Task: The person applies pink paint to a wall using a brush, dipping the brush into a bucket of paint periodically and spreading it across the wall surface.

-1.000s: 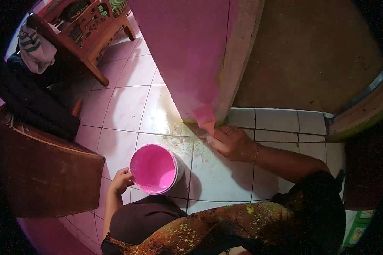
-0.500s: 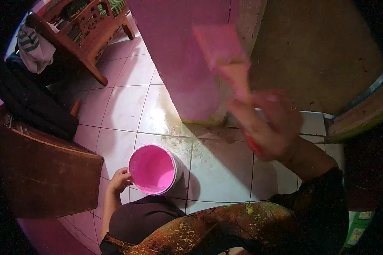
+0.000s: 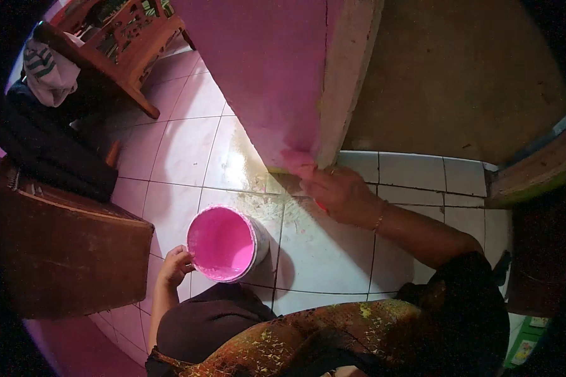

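My left hand (image 3: 177, 265) grips the near-left rim of a round white bucket (image 3: 261, 242). Pink paint (image 3: 223, 245) coats its inside, and the bucket leans toward me on the floor. My right hand (image 3: 343, 196) is closed round the handle of a paintbrush, whose red end shows below the fingers. Pink bristles of the paintbrush (image 3: 294, 156) touch the foot of the pink wall (image 3: 264, 69), close to its bottom corner. The fingers hide most of the handle.
Beside the pink face runs the wall's bare, unpainted edge (image 3: 352, 69). White floor tiles (image 3: 324, 251) carry pale smears near the wall's foot. A carved wooden bench (image 3: 129, 53) stands far left, brown wooden furniture (image 3: 82, 254) nearer left, with dark cloth (image 3: 50, 147) behind it.
My right hand has brought the paintbrush down and to the left, from higher on the wall to its foot. My left hand still holds the bucket, almost unmoved.
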### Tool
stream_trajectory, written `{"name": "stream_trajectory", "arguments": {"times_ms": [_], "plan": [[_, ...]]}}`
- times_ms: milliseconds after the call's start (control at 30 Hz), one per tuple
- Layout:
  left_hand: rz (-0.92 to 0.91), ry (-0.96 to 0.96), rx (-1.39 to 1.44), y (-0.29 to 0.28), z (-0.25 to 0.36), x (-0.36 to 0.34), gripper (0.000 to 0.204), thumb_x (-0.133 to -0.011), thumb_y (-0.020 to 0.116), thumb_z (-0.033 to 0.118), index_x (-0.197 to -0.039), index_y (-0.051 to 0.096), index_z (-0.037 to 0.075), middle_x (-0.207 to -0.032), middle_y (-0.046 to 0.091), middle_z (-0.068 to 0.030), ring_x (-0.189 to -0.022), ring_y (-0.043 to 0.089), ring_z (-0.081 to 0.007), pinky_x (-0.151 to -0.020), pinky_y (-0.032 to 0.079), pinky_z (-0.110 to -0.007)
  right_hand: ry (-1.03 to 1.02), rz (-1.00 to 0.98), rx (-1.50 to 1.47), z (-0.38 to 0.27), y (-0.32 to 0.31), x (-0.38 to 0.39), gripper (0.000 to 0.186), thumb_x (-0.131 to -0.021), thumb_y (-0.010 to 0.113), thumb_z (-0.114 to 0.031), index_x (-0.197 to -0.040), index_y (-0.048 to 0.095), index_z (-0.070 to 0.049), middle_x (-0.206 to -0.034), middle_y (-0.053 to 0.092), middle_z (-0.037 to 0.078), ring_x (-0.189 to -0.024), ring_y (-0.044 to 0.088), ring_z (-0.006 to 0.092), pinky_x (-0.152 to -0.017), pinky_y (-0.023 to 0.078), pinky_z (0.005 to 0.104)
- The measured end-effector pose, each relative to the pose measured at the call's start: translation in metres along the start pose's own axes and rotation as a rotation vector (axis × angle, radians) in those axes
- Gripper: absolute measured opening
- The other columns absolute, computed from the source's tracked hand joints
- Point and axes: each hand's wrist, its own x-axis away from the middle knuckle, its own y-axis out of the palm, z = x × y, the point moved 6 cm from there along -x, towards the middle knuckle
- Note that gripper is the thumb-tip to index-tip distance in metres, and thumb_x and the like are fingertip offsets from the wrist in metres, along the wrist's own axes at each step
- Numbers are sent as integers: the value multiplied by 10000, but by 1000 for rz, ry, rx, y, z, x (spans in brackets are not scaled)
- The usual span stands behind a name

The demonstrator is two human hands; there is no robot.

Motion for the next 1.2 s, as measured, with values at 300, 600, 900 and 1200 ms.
{"name": "stream_trajectory", "arguments": {"times_ms": [300, 600, 900, 1200], "plan": [[150, -7, 107, 1, 11, 19, 176, -825, 598, 167, -917, 497, 56, -872, 592, -78, -749, 614, -216, -655, 536, -350, -43, 225, -241, -17, -47, 8, 321, -720, 663, -110, -1034, 614, -65, -990, 592, 76, -787, 611, 189, -628, 497, 297], [361, 24, 153, -4, 11, 64, 236, -807, 639, 166, -942, 498, 34, -897, 526, -90, -781, 600, -283, -662, 558, -396, -181, 115, -162, 5, -17, 28, 331, -743, 622, -121, -1065, 604, -52, -836, 524, 127, -745, 574, 256, -588, 479, 361], [522, 47, 131, 13, 17, 121, 179, -807, 624, 149, -896, 495, 63, -844, 530, -85, -763, 595, -279, -649, 560, -391, -336, 168, -186, 2, -31, 33, 261, -793, 550, -144, -1014, 590, -11, -797, 493, 106, -743, 549, 257, -612, 467, 380], [495, 16, -415, 42, 100, 165, 184, -825, 621, 168, -916, 494, 71, -792, 519, -31, -654, 532, -131, -568, 486, -275, -432, 120, -202, 9, -58, 51, 308, -712, 566, -132, -993, 577, -7, -801, 493, 121, -769, 553, 278, -665, 472, 391]]}}
